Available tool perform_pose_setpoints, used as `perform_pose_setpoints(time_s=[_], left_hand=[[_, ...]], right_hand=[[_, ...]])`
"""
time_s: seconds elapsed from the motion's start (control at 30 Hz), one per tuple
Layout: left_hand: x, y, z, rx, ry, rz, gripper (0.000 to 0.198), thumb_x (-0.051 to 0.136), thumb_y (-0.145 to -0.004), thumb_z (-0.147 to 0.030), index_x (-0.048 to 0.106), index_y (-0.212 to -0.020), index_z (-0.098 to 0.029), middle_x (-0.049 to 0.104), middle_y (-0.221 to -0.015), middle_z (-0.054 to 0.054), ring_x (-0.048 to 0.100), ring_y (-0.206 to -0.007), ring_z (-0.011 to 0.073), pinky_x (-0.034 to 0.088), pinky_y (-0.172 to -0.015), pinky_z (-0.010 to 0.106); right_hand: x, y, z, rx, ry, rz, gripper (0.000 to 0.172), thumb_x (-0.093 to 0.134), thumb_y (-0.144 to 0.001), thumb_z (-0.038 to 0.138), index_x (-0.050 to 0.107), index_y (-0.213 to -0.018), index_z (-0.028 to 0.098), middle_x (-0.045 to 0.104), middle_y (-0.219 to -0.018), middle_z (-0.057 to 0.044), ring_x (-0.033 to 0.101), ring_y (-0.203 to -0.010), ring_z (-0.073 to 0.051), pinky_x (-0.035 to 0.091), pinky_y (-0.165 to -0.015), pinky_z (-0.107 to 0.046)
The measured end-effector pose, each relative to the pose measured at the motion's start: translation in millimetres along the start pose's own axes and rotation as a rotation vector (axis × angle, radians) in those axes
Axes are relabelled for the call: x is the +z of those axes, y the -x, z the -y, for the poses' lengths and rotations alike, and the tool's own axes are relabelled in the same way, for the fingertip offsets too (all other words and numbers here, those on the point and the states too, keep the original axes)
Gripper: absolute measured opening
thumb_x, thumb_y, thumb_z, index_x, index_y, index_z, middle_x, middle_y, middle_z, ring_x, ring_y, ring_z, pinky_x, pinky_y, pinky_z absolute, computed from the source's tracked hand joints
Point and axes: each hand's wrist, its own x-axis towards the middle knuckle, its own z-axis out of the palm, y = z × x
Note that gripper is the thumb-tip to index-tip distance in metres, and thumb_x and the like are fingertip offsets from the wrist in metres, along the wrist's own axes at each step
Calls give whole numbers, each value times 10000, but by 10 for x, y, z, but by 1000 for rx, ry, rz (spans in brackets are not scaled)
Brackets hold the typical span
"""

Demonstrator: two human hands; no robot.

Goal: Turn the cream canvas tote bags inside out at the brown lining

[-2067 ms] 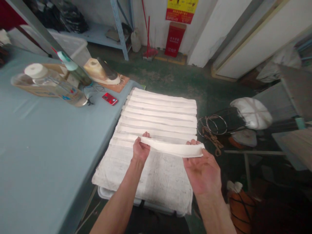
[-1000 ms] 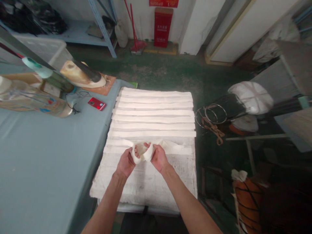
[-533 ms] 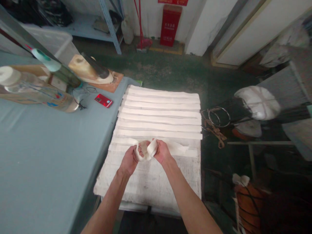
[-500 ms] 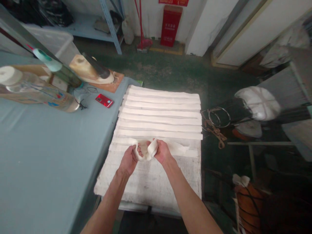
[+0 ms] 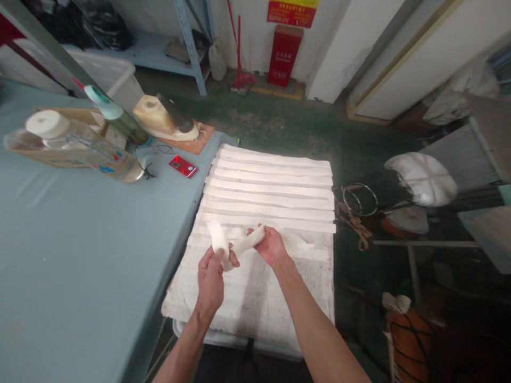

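I hold a white fabric strip (image 5: 239, 247) between both hands above a white padded board (image 5: 247, 298). My left hand (image 5: 211, 276) is closed round one end, which sticks up past its fingers. My right hand (image 5: 271, 246) pinches the other end. The strip bends into a V between them. Several more white strips (image 5: 271, 186) lie side by side in rows across the far part of the board.
A blue-grey table (image 5: 80, 250) lies to the left with a plastic bottle (image 5: 80, 151), a red phone (image 5: 182, 166) and an iron on a wooden board (image 5: 167, 119). Metal rings (image 5: 357, 199), a white bundle (image 5: 423, 178) and clutter sit on the floor at right.
The strip was first stretched wide between my hands, then bunched into a loop as they came together. Now my left hand has dropped lower and the strip forms a V.
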Motion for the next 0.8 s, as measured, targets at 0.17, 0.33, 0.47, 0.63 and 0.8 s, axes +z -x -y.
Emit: perform_pose_setpoints(time_s=[0.17,0.33,0.47,0.63,0.8], left_hand=[[154,222,-93,-8,85,-19,237,833,-765,-308,754,-911,-139,752,-709,48,747,-884,283,560,-780,334],[67,266,-327,-86,281,-81,232,746,-822,-278,761,-1026,-169,824,-944,82,775,-960,279,607,-909,393],[-58,219,-448,-162,440,-134,208,620,-877,-201,770,-1020,-183,834,-1024,64,777,-1006,234,620,-941,362],[-155,139,-393,-275,599,-174,272,497,-940,-138,759,-986,-197,839,-955,26,794,-934,209,645,-884,369],[-194,172,-305,-362,706,-170,312,463,-947,-108,752,-1026,-197,847,-935,38,806,-902,201,644,-870,341]], right_hand=[[-83,182,-12,-64,-5,29,322,659,-1029,376,650,-1266,158,689,-1232,-94,708,-1018,-226,621,-861,-418],[-320,596,-3,-250,-50,54,216,652,-1015,349,697,-1053,142,754,-1144,-92,742,-986,-209,628,-832,-369],[-445,899,60,-419,-76,64,103,656,-918,264,718,-954,190,814,-1030,-68,771,-891,-170,636,-806,-303],[-482,1199,158,-617,-99,95,208,710,-841,298,731,-1037,234,824,-1024,-34,773,-895,-161,637,-813,-297],[-491,1541,193,-751,-114,115,205,717,-830,288,737,-1028,240,818,-1023,-22,763,-946,-156,632,-853,-291]])
